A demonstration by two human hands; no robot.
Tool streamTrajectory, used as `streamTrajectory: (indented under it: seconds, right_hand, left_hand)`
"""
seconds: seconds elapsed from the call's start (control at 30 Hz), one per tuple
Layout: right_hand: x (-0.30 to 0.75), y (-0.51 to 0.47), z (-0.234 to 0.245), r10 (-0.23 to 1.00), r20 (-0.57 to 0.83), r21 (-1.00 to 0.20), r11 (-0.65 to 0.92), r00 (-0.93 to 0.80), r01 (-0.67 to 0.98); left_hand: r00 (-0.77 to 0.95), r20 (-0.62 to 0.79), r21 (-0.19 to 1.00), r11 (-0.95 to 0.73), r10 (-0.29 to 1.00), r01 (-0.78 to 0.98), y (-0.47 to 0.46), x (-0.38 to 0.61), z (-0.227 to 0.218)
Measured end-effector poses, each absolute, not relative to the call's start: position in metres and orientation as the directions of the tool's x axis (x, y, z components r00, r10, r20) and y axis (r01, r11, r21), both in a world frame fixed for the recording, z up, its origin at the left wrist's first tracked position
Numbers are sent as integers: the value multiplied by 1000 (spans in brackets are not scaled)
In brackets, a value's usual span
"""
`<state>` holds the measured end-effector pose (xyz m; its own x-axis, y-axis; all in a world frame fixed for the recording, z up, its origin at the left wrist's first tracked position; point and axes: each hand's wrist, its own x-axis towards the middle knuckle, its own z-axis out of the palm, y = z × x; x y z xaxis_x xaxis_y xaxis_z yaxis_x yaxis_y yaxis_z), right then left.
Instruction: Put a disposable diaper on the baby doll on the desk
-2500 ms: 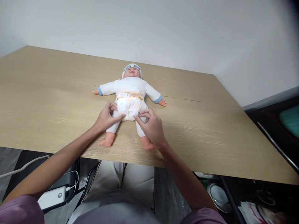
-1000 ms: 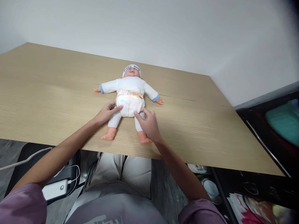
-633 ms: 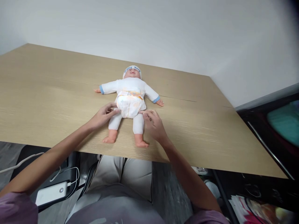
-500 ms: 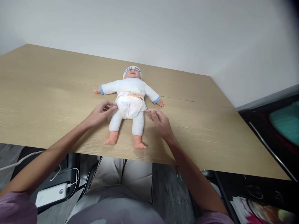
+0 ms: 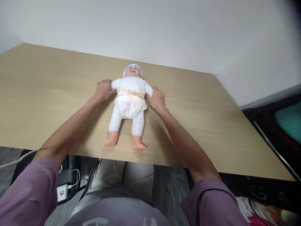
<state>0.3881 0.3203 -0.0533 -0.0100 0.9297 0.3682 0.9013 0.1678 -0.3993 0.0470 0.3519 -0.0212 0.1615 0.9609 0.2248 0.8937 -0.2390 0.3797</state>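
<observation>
A baby doll (image 5: 132, 82) in a white suit and lettered headband lies on its back, its feet toward me. Round its hips is a diaper (image 5: 130, 105) with an orange-edged waistband. My left hand (image 5: 103, 90) is closed around the doll's arm on the left, covering the forearm and doll hand. On the other side, my right hand (image 5: 156, 98) wraps the doll's other arm, and that doll hand is hidden too. The doll's legs rest on the table, slightly apart.
The wooden table (image 5: 211, 135) stands against a pale wall (image 5: 150, 31). Below its front edge at left, a white power bank (image 5: 62, 192) with a cable sits on a black surface. A dark object with a teal panel (image 5: 289, 122) stands at the right edge.
Both my hands have moved from the diaper's sides at the doll's hips up to its arms and closed around them. The doll lies in nearly the same place.
</observation>
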Motion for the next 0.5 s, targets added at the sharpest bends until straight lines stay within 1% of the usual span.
streamTrajectory:
  seconds: [0.13,0.2,0.27,0.37,0.43,0.5]
  right_hand:
    - [379,321,-40,948,312,-480,93,71,872]
    - [380,309,-26,944,320,-504,103,74,857]
    - [387,286,-10,933,358,-519,161,42,839]
    - [405,227,18,911,403,-513,306,-90,802]
    - [421,175,35,892,398,-510,411,-216,756]
    - [434,117,46,862,375,-505,499,-342,705]
  left_hand:
    - [87,230,408,-177,969,896,339,51,-8]
    - [44,230,466,-149,972,872,319,51,3]
    - [22,238,553,-154,971,819,285,52,16]
    - [44,240,664,-197,970,721,203,52,28]
    - [107,204,679,-220,973,701,129,51,27]
    - [212,165,682,-267,963,681,47,50,15]
